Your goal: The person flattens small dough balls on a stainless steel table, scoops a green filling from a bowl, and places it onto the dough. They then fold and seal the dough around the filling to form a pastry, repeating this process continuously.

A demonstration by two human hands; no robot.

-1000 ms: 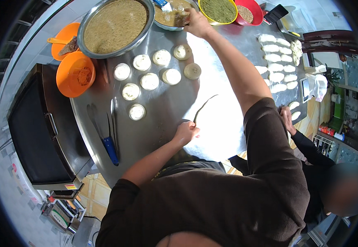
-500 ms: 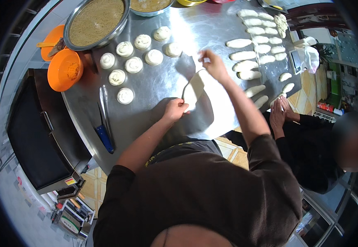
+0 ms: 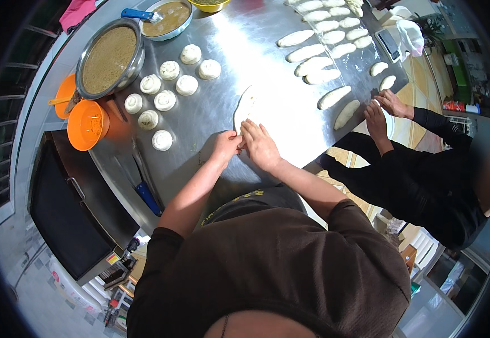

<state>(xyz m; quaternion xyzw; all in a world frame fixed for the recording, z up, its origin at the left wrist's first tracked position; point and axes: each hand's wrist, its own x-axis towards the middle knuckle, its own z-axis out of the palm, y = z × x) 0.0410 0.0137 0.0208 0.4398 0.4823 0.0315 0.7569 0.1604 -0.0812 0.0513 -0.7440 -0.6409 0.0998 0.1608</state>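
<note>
A long flattened strip of dough [image 3: 244, 104] lies on the bright middle of the steel table [image 3: 188, 124]. My left hand [image 3: 226, 145] pinches its near end with curled fingers. Beside it, my right hand [image 3: 259, 145] rests its fingers, extended and close to flat, over the lower part of the strip. Coiled white dough rounds [image 3: 186, 85] sit left of the strip. Rows of oblong dough pieces [image 3: 305, 53] lie on the right half of the table.
Orange bowls [image 3: 84, 135], a steel bowl [image 3: 104, 59] and a shallow bowl with blue-handled tool [image 3: 169, 25] line the back left. Blue-handled tongs or knives [image 3: 146, 194] lie at the left edge. A black appliance [image 3: 67, 214] stands left. A co-worker's hands [image 3: 383, 112] are at the right edge.
My right hand has come down from the back bowl, past the strip's far end, to beside my left hand on the dough. The view has shifted. The co-worker's hands have moved slightly.
</note>
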